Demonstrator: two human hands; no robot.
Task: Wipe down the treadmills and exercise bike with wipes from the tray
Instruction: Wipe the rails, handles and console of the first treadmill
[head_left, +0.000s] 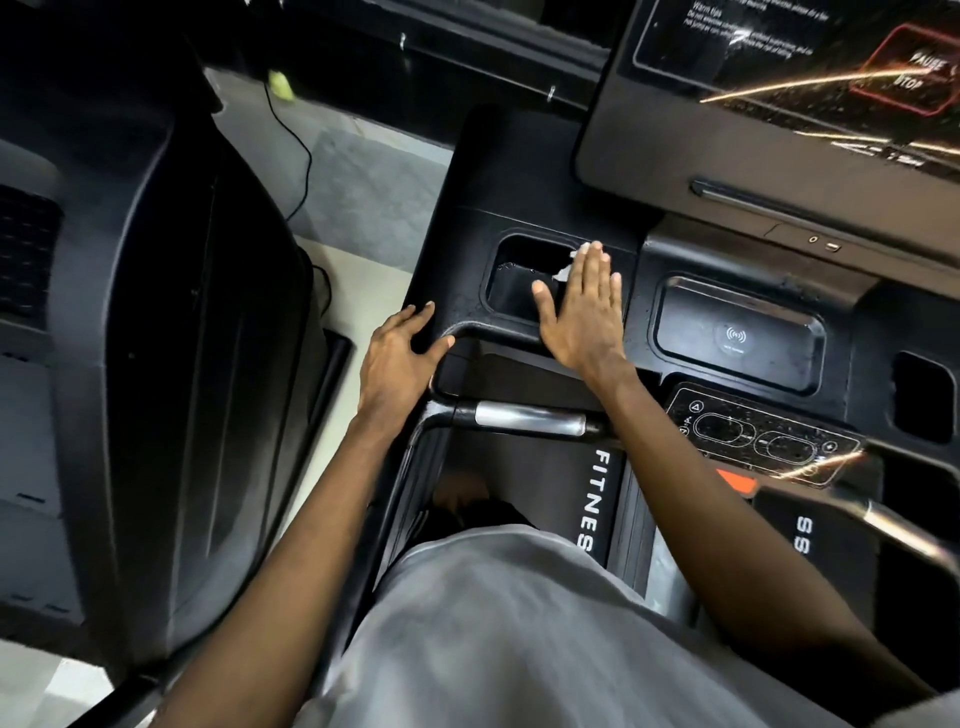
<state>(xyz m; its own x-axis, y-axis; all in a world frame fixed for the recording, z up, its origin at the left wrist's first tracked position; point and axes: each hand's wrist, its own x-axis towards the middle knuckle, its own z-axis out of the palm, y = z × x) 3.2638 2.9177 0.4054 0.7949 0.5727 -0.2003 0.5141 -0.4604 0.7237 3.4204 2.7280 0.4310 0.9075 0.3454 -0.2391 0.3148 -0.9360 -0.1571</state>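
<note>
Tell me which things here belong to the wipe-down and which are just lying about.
Job: wipe under the flat right hand; treadmill console; left hand resting on its edge.
Lying about: black cable on the floor; blurred yellow-green object beside it.

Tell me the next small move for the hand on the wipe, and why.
Probably sweep the right hand leftward, dragging the wipe down into the console pocket. The hand lies flat on the pocket's right rim with the wipe pressed under it, and the left hand rests on the console's left edge.
</note>
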